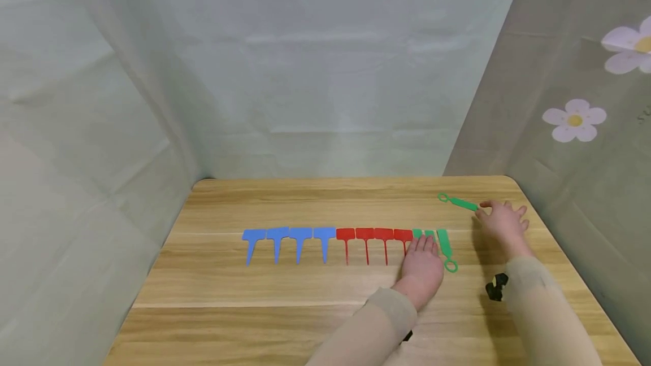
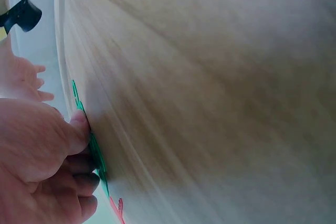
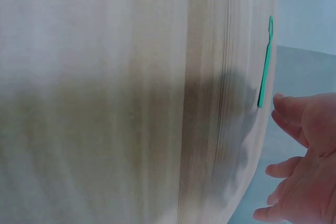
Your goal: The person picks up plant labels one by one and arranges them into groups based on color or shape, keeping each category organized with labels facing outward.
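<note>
2 hands work the counter (image 1: 305, 292): the left hand (image 1: 422, 267) lies flat, steadying green tags (image 1: 424, 234), while the right hand (image 1: 502, 220), fingers spread and empty, touches a loose tag (image 1: 458, 202).

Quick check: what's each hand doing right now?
Left hand: open, flat on green tags.
Right hand: open, beside loose green tag, holding nothing.

Open table (image 1: 315, 202) behind the tag row (image 1: 325, 242) — curtains on three sides.
</note>
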`<state>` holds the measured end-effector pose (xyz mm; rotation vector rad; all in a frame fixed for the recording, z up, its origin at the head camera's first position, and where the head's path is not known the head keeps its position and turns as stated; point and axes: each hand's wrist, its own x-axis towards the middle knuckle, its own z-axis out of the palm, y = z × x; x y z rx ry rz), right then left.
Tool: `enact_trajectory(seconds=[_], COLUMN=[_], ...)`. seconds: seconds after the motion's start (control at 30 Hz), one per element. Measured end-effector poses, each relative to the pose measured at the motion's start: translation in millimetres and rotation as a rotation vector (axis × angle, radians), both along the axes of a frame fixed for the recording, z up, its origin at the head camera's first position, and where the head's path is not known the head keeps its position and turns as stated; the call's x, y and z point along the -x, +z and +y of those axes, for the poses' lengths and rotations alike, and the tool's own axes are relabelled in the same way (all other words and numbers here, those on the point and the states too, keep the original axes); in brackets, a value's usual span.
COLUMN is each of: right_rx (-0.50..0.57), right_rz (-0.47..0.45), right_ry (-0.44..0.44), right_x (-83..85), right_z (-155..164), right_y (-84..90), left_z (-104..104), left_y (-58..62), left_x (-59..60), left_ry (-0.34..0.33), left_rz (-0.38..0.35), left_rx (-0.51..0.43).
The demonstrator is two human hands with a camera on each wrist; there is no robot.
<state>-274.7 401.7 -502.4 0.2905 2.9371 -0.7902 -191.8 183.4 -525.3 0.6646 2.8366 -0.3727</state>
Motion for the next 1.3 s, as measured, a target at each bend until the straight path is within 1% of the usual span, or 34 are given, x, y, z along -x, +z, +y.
enact_trajectory(seconds=[0.3,0.53,0.73,0.9,1.13,1.3], right_rx=[-0.041,-0.079,-0.110,-0.149,-0.194,-0.229], right_rz=[-0.049,-0.028,-0.022,-0.009,0.001,0.021], right_ry=[0.023,0.019,0.007,-0.013,-0.048,-0.061], right_x=[10.2,12.0,13.6,14.8,16.3,16.7], right_z=[6.0,4.0,1.8,-1.1,-4.8,-8.1], right_y=[-8.6,-11.7,-11.2,-9.8,-10.4,-9.5], left_z=[-1.3,-2.4,-2.6,-3.9,-9.2,-13.0], left_y=[0.0,3.7,4.3,3.8,5.4,4.8], left_x=[-2.6,-4.2,-4.9,-4.9,-3.3,-1.0], left_ry=[-0.012,-0.014,-0.012,-0.016,-0.057,-0.060], left_rz=[0.011,0.030,0.045,0.040,0.029,0.013], left_rx=[-0.003,-0.005,0.023,0.030,0.053,0.020])
